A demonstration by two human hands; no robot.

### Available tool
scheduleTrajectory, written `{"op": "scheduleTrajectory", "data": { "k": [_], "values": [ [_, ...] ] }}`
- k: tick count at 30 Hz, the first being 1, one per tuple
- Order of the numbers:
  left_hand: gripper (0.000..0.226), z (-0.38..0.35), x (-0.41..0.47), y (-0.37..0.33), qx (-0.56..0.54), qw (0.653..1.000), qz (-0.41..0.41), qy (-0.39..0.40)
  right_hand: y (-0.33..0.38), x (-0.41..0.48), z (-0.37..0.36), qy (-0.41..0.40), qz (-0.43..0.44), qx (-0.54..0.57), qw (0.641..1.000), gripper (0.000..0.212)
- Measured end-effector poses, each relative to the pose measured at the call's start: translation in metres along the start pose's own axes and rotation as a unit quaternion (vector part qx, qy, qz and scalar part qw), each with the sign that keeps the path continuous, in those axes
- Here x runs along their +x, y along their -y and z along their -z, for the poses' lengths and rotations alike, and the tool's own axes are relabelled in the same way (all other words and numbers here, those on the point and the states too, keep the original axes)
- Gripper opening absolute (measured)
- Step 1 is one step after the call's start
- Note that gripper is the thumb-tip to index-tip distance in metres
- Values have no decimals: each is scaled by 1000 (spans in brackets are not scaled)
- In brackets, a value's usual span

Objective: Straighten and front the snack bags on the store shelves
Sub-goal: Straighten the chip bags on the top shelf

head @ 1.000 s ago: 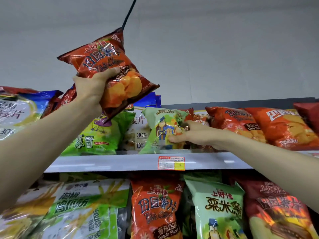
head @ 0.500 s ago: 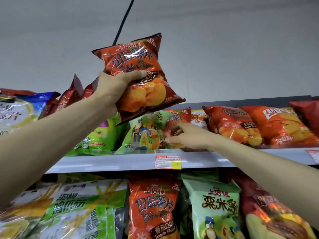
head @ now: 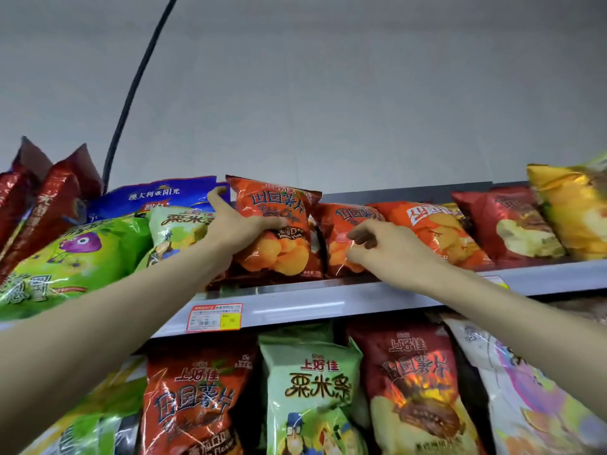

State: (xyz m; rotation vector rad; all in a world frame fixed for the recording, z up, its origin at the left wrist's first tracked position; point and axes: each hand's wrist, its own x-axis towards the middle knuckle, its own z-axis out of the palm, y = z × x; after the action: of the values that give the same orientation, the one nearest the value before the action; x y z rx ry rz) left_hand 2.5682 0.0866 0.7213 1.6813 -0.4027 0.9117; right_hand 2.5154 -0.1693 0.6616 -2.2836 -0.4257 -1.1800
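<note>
On the top shelf (head: 328, 302), a grey metal ledge under a plain grey wall, an orange potato chip bag (head: 276, 231) stands upright with its long axis vertical and its printed front facing out, set at the front edge near the middle. The left hand (head: 235, 229) holds it: the thumb lies across the bag's front while the fingers (head: 215, 195) wrap behind its left edge, mostly hidden, so the hand is closed on the bag. Just to the right, touching it, a second orange chip bag (head: 341, 238) leans back, its lower part covered by the right hand (head: 384, 249), whose curled fingers (head: 361, 238) rest against its front; whether they pinch the film I cannot tell.

Farther right lie an orange bag (head: 437, 231), a dark red bag (head: 515, 224) and a yellow bag (head: 574, 208) cut off by the frame edge. To the left sit a pale green corn-strip bag (head: 177, 231), partly behind the left forearm, a blue bag (head: 154, 195) behind it, a bright green bag (head: 65, 261) and dark red bags (head: 39, 198) cut off at the left. A black cable (head: 131, 93) runs up the wall. A red and yellow price tag (head: 213, 316) sits on the shelf's front rail; its print is too small to read. The lower shelf's bags (head: 312, 389) are cut off at the bottom.
</note>
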Motion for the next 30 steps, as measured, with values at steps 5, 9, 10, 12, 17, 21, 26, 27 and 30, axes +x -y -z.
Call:
{"op": "scheduleTrajectory", "data": {
  "k": [5, 9, 10, 12, 17, 21, 26, 27, 30],
  "values": [
    [126, -16, 4, 24, 57, 998, 19, 0, -15, -4, -3, -5, 10, -57, 998, 54],
    [125, -18, -1, 23, 82, 996, 44, -6, -26, -10, -7, 52, -16, -95, 994, 51],
    [123, -18, -3, 21, 96, 995, 27, -16, -26, -12, -7, 64, -18, -106, 992, 47],
    [121, -20, -7, 16, 142, 989, -18, -28, -27, -15, -5, 81, -15, -128, 988, 46],
    [107, -11, -22, 0, 282, 958, -40, 40, -20, -20, 10, 134, -28, -184, 973, 57],
    [99, 7, -43, -7, 389, 913, -86, 87, -13, -23, 26, 180, -51, -231, 955, 84],
    [61, 16, -73, -15, 471, 859, -163, 113, -8, -32, 42, 134, -39, -258, 956, 64],
    [53, 14, -79, -17, 475, 855, -169, 123, -6, -36, 46, 123, -36, -270, 954, 63],
    [44, 5, -97, -22, 473, 848, -198, 134, -6, -45, 56, 104, -26, -305, 946, 59]
  ]
}}
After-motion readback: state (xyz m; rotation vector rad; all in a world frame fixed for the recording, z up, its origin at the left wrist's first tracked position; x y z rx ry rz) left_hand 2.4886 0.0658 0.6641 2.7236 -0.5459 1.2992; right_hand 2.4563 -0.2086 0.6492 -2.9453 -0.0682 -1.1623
